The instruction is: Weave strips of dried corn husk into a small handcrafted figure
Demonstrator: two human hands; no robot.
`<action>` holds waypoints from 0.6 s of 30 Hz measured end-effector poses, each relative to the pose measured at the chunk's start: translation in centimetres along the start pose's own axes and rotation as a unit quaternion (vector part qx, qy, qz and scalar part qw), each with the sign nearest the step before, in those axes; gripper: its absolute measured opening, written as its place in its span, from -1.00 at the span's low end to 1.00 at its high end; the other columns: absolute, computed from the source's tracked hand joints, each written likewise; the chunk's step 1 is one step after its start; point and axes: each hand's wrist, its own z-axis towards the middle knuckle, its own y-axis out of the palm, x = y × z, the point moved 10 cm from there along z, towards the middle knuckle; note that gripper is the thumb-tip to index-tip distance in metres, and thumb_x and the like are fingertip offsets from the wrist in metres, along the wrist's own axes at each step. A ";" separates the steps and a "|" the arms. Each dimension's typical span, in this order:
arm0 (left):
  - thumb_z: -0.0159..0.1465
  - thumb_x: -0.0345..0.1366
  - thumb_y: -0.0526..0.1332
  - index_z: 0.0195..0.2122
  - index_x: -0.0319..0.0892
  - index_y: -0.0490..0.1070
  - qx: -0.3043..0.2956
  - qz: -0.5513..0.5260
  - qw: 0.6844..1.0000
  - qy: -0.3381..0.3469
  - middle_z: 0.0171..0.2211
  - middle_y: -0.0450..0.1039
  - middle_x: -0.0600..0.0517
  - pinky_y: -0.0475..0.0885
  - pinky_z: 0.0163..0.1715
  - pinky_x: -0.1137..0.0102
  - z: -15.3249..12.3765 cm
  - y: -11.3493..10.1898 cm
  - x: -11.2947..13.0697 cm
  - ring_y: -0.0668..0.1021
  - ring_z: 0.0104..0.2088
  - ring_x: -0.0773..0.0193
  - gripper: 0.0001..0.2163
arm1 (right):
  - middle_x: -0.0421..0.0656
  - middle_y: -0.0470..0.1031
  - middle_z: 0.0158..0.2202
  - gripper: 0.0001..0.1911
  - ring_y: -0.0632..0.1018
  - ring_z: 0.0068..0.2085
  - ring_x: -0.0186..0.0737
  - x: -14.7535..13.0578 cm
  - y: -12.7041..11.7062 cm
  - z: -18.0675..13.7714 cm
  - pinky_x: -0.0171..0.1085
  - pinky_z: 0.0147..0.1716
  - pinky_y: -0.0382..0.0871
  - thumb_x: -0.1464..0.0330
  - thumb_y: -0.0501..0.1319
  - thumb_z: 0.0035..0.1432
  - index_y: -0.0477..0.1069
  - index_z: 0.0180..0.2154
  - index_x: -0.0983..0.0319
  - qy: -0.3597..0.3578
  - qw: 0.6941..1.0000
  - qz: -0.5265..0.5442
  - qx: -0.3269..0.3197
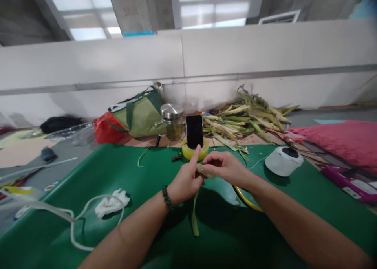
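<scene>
My left hand, with a dark green bead bracelet at the wrist, is closed around a pale green leaf strip. Its index finger points upward, while the other fingers curl in. The strip's loose end hangs below that hand over the green mat. Thumb and fingers of my right hand pinch a folded, pale part of the strip beside the left fingers. Part of the folded piece is hidden by the fingers. Just beyond both hands, a phone stands upright in a yellow tape roll.
A green mat covers the work surface. Behind it are a lidded glass mug, a green bag and a heap of long leaves. A white roll sits right; crumpled tissue and white cable lie left.
</scene>
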 end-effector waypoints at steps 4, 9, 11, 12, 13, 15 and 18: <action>0.14 -0.50 0.10 0.34 -0.22 -0.32 0.023 -0.032 0.999 -0.030 -0.45 0.51 0.08 0.38 -0.52 0.51 0.3 -0.7 -0.2 0.51 -0.54 0.38 -0.21 | -0.17 0.52 -0.39 -0.84 0.49 -0.42 -0.31 -0.9 -0.1 -0.1 -0.31 -0.41 0.37 0.36 0.29 -0.07 0.51 -0.36 0.26 -0.017 0.998 0.031 -0.049; 0.16 -0.46 0.13 0.33 -0.19 -0.32 0.036 -0.029 0.999 -0.023 -0.47 0.50 0.11 0.39 -0.51 0.52 0.7 -1.1 -0.3 0.51 -0.55 0.40 -0.21 | -0.23 0.49 -0.50 -0.83 0.48 -0.47 -0.34 1.0 -1.2 0.6 -0.31 -0.43 0.37 0.39 0.31 -0.14 0.46 -0.40 0.27 0.031 0.996 0.086 0.015; 0.17 -0.46 0.12 0.33 -0.21 -0.33 0.042 -0.004 0.999 -0.017 -0.50 0.47 0.12 0.39 -0.50 0.51 0.8 -1.3 -0.5 0.51 -0.55 0.40 -0.22 | -0.26 0.47 -0.54 -0.79 0.47 -0.51 -0.36 1.7 -1.0 0.9 -0.32 -0.45 0.36 0.42 0.31 -0.18 0.41 -0.38 0.27 0.037 0.994 0.095 0.026; 0.18 -0.46 0.12 0.33 -0.22 -0.33 0.040 0.021 0.999 -0.011 -0.52 0.46 0.13 0.38 -0.48 0.50 0.8 -1.3 -0.6 0.50 -0.55 0.39 -0.23 | -0.27 0.46 -0.56 -0.77 0.47 -0.52 -0.36 2.0 -0.8 1.0 -0.34 -0.48 0.34 0.43 0.31 -0.20 0.39 -0.38 0.27 0.041 0.995 0.093 0.022; 0.19 -0.46 0.11 0.33 -0.22 -0.34 0.042 0.050 0.998 -0.004 -0.53 0.45 0.13 0.37 -0.48 0.50 0.8 -1.5 -0.5 0.49 -0.55 0.39 -0.24 | -0.28 0.46 -0.57 -0.75 0.46 -0.54 -0.37 2.3 -0.6 1.1 -0.35 -0.49 0.32 0.45 0.31 -0.21 0.37 -0.37 0.27 0.046 0.995 0.089 0.017; 0.20 -0.47 0.07 0.33 -0.22 -0.36 0.043 0.113 0.993 0.013 -0.55 0.43 0.14 0.34 -0.47 0.50 0.7 -1.8 -0.3 0.47 -0.54 0.38 -0.25 | -0.30 0.45 -0.59 -0.75 0.45 -0.55 -0.39 2.6 -0.5 1.3 -0.38 -0.52 0.28 0.47 0.30 -0.22 0.35 -0.38 0.27 0.055 0.995 0.078 0.011; 0.16 -0.50 0.05 0.34 -0.21 -0.35 0.032 0.232 0.971 0.041 -0.58 0.36 0.16 0.27 -0.50 0.50 0.5 -1.9 0.2 0.41 -0.57 0.36 -0.24 | -0.34 0.40 -0.63 -0.75 0.42 -0.58 -0.41 2.8 -0.8 1.3 -0.40 -0.54 0.23 0.48 0.31 -0.22 0.34 -0.39 0.27 0.070 0.996 0.060 0.015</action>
